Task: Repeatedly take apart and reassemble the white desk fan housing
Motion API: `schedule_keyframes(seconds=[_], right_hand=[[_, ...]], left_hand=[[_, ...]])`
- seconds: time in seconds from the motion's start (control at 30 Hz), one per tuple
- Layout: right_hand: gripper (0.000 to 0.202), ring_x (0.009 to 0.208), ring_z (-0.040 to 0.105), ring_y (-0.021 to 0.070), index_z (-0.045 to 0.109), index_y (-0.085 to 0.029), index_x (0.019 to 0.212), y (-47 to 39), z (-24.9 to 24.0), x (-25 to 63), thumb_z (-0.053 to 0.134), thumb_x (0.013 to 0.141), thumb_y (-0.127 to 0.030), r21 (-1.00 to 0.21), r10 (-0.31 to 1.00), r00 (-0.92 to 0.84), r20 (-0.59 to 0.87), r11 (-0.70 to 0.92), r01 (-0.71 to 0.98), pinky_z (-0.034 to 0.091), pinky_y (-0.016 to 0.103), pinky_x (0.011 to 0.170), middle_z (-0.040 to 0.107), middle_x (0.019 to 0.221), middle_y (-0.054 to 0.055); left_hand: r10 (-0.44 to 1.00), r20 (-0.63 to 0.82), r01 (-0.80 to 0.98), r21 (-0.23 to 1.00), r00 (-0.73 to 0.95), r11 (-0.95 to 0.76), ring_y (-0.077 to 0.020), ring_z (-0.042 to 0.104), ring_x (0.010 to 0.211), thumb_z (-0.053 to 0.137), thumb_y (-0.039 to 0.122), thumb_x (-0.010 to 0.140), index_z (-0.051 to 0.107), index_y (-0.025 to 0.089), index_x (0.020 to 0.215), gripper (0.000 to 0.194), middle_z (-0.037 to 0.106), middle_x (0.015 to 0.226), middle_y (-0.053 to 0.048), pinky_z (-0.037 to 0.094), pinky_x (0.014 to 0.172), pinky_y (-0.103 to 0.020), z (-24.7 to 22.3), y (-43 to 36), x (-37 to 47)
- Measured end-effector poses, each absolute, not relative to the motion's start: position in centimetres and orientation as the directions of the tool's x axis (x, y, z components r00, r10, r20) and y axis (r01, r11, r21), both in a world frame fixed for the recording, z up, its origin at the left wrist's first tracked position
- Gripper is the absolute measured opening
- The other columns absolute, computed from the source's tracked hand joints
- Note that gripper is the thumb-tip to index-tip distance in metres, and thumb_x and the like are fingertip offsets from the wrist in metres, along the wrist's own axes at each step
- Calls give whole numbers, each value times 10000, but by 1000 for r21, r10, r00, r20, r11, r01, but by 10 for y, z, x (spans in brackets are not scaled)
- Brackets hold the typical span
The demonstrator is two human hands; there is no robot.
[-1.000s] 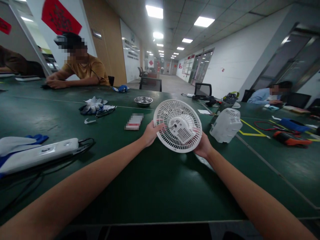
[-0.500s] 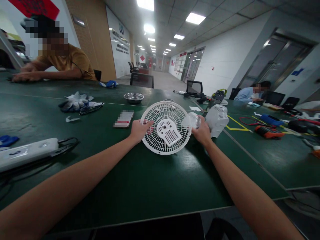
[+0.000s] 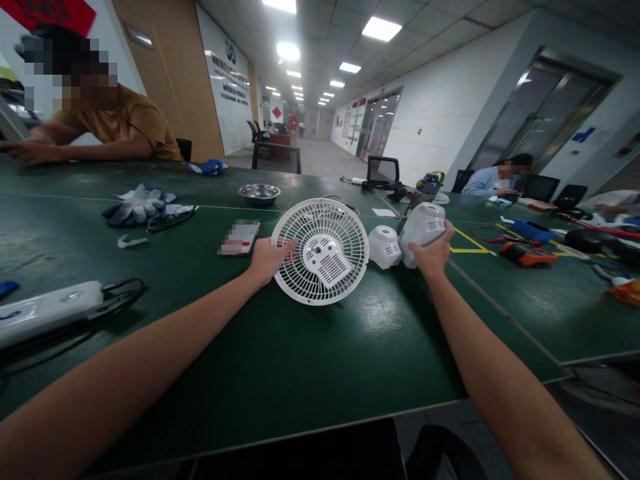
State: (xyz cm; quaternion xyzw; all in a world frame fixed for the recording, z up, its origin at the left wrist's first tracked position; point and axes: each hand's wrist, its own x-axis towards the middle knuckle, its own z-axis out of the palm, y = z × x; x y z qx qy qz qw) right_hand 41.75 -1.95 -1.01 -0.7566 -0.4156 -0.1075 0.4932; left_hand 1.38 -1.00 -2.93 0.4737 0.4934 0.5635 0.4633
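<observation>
A round white fan grille [image 3: 350,263] with a slotted centre plate is tilted up in front of me. My left hand [image 3: 266,260] is closed on its left rim, the thumb lying over the bars. To the right of the grille a small white vented plastic cover [image 3: 385,247] rests on the green table. Beside it stands a larger white plastic housing [image 3: 423,225] with slots near its top. My right hand [image 3: 434,253] is wrapped round the right and lower side of this housing; part of its fingers is hidden behind it.
A phone [image 3: 241,238] and a steel bowl [image 3: 260,194] lie beyond my left hand. Gloves [image 3: 143,203] and a white power strip [image 3: 55,310] are further left. An orange multimeter [image 3: 529,255] sits at right. Two people [image 3: 135,120] sit across the table.
My right hand has left the small white cover beside the grille and moved right onto the larger housing. The left hand still holds the grille. The view has shifted slightly.
</observation>
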Motion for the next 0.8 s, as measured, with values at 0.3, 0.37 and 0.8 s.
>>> schedule_keyframes(seconds=[0.3,0.37,0.8], right_hand=[[1018,1142,688,342,309,-153,1499,-10,0,411,796,659,-458,-735,378,658,651,96,671,520,483,999,660,1316,192],[1023,1090,708,322,284,-149,1522,-10,8,399,784,683,-457,-704,399,601,692,189,685,548,453,937,676,1280,181],[969,1092,686,362,453,-146,1421,-9,5,394,852,601,-473,-692,554,582,596,-13,721,502,523,1020,713,1186,167]], left_hand=[[987,102,-69,991,-125,-111,-207,736,661,814,197,813,747,92,865,135,770,770,-93,618,622,-326,-35,-4,14],[987,116,-64,990,-109,-124,-216,743,676,816,210,813,751,97,872,143,777,785,-95,621,624,-330,-37,-3,14],[985,160,-54,985,-72,-164,-216,760,716,821,249,829,758,120,900,160,790,840,-94,643,682,-352,-47,5,9]])
